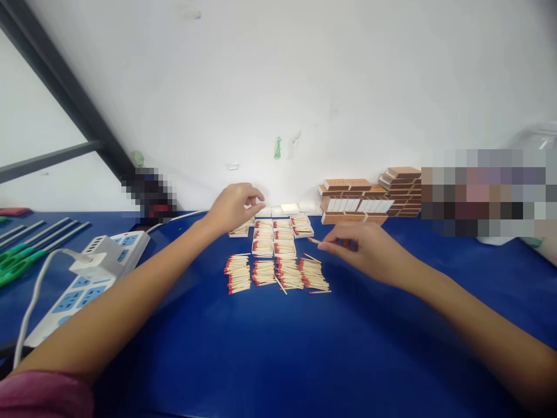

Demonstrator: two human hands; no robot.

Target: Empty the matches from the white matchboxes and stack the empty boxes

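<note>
Left hand: (pixel 237 207) hovering around the trays' (pixel 274 239) back left, thumb and finger a narrow gap apart, nothing visible between them.
Right hand: (pixel 359 249) just right of the trays, pinching one match (pixel 314 240) near its plain end, red head poking toward the trays.
Done so far: looks like partway, I'd say. The trays have matches lying in them; can't tell how full each one is tbh.
Left over: four loose heaps (pixel 263 273) right in front of the trays, so a fair bit's outside.
Tight side: wall (pixel 261 87) close behind the trays, stacked boxes (pixel 402 188) off to their right.
Roomy side: a big stretch of blue table (pixel 278 348) in front of the trays, past the heaps. Power strip's (pixel 126 249) well off left.
</note>
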